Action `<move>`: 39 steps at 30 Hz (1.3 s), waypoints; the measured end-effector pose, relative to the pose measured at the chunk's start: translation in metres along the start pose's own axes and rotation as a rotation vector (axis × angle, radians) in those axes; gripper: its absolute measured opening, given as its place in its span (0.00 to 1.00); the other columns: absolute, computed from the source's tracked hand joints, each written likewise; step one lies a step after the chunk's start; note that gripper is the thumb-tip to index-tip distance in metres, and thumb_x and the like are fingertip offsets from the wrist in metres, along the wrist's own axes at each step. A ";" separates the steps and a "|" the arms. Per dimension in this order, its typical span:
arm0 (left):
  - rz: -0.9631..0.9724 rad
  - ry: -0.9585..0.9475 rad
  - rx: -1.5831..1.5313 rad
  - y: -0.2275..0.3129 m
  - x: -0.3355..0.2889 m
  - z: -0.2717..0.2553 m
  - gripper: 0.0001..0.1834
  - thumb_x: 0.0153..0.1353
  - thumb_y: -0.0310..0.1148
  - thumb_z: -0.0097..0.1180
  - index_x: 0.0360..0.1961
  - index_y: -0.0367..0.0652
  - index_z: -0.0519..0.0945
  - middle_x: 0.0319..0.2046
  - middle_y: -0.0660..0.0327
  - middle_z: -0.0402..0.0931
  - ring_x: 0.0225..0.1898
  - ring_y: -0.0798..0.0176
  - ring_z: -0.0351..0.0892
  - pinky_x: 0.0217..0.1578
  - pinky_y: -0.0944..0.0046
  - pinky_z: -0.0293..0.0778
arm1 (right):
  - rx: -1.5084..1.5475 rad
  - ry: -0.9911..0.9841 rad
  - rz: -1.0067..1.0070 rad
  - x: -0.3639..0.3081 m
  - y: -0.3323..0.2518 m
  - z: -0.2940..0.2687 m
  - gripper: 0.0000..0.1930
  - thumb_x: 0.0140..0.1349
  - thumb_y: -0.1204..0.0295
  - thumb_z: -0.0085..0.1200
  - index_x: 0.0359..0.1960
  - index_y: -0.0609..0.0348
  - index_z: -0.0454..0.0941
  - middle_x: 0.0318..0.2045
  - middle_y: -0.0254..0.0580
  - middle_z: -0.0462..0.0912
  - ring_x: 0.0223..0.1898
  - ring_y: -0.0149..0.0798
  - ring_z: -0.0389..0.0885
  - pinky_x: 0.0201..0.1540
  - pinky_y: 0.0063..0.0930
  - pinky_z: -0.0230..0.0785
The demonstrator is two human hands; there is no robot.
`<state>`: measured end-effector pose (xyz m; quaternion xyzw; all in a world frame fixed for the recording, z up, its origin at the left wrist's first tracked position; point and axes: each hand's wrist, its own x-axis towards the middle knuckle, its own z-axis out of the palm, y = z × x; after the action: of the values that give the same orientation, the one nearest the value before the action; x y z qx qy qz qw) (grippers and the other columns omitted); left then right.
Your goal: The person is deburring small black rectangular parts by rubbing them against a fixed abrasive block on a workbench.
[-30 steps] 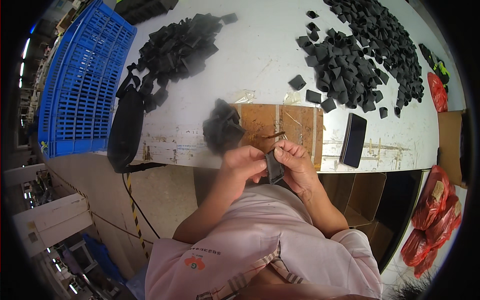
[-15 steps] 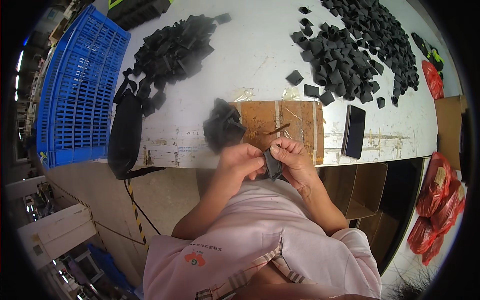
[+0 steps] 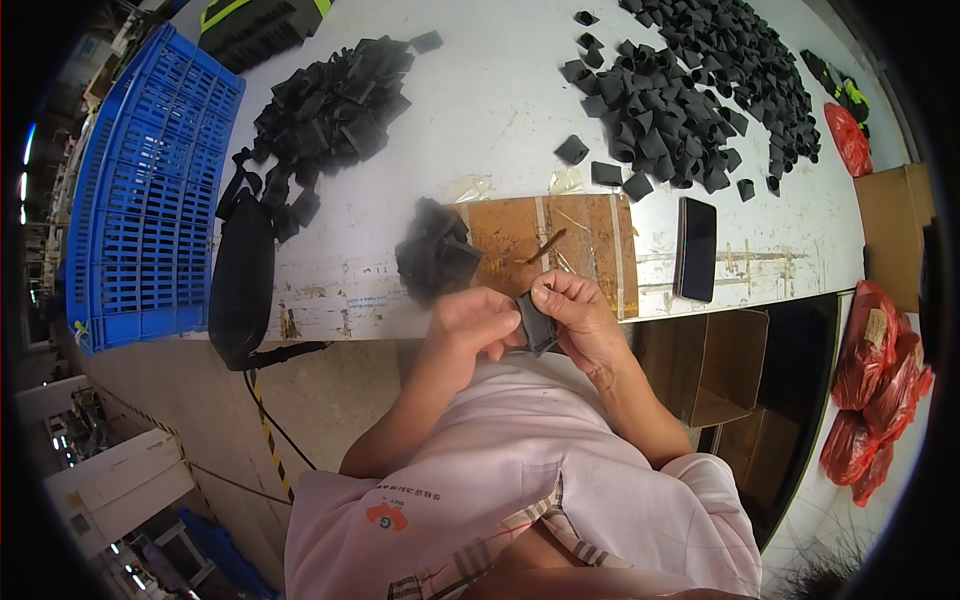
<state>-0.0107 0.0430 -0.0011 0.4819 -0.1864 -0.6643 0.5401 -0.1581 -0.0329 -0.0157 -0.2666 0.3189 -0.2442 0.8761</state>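
Between both hands, at the table's near edge, is a small black fabric piece (image 3: 538,330), folded or tube-like. My right hand (image 3: 580,312) pinches its upper right part between thumb and fingers. The closed fingers of my left hand (image 3: 472,325) grip its left side, partly hiding it. Just beyond the hands lies a worn brown board (image 3: 600,225) with tape strips, and on it a thin brown pointed tool (image 3: 545,247). A small heap of black fabric pieces (image 3: 437,250) sits by the board's left edge.
A pile of flat black pieces (image 3: 345,105) is at the far left, tube-shaped ones (image 3: 670,130) at the far right. A phone (image 3: 697,250) lies right of the board. Blue crates (image 3: 150,190) and a black pouch (image 3: 242,280) stand left; red bags (image 3: 865,380) hang right.
The view has shifted slightly. Both hands still hold the black piece, which is tilted a little differently, with more of its flat face showing.
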 end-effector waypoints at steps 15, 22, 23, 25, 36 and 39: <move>0.171 0.054 0.328 -0.001 0.003 0.005 0.05 0.55 0.25 0.52 0.29 0.33 0.76 0.17 0.62 0.73 0.15 0.76 0.67 0.16 0.77 0.63 | 0.043 0.054 0.000 0.001 0.003 -0.002 0.06 0.56 0.71 0.53 0.29 0.61 0.74 0.22 0.32 0.76 0.24 0.23 0.71 0.26 0.16 0.65; 0.685 0.209 0.688 -0.023 0.014 0.023 0.03 0.50 0.21 0.54 0.28 0.35 0.74 0.18 0.59 0.72 0.18 0.70 0.70 0.19 0.70 0.66 | -1.178 0.373 -0.981 -0.020 0.000 0.016 0.10 0.48 0.75 0.58 0.33 0.62 0.74 0.25 0.43 0.72 0.24 0.37 0.72 0.24 0.27 0.65; 0.683 0.200 0.707 -0.021 0.012 0.027 0.05 0.47 0.19 0.54 0.28 0.35 0.73 0.19 0.56 0.72 0.18 0.65 0.71 0.19 0.68 0.66 | -1.127 0.366 -0.919 -0.019 0.004 0.016 0.09 0.48 0.76 0.57 0.32 0.63 0.75 0.24 0.43 0.72 0.23 0.37 0.72 0.24 0.27 0.65; 0.816 0.256 0.815 -0.023 0.014 0.034 0.06 0.47 0.18 0.52 0.28 0.35 0.73 0.20 0.53 0.71 0.18 0.59 0.73 0.18 0.66 0.67 | -1.072 0.365 -0.900 -0.016 0.005 0.013 0.05 0.48 0.80 0.56 0.27 0.64 0.75 0.21 0.42 0.72 0.21 0.40 0.72 0.23 0.28 0.65; 0.071 0.053 -0.357 0.004 0.019 0.027 0.07 0.52 0.20 0.49 0.34 0.35 0.71 0.19 0.67 0.69 0.10 0.80 0.56 0.10 0.78 0.52 | -0.916 0.446 -0.751 -0.002 0.008 0.008 0.06 0.45 0.80 0.56 0.27 0.66 0.75 0.22 0.38 0.73 0.20 0.31 0.71 0.22 0.23 0.64; 0.059 -0.115 -0.434 0.010 0.013 0.022 0.08 0.51 0.19 0.47 0.35 0.35 0.70 0.20 0.65 0.68 0.10 0.79 0.54 0.10 0.78 0.50 | -0.306 0.212 -0.402 -0.006 -0.012 0.010 0.04 0.48 0.78 0.57 0.25 0.65 0.75 0.22 0.32 0.74 0.20 0.24 0.67 0.21 0.16 0.59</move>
<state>-0.0232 0.0222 0.0109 0.3102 -0.0834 -0.6991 0.6388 -0.1589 -0.0351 0.0012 -0.4268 0.3828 -0.3888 0.7212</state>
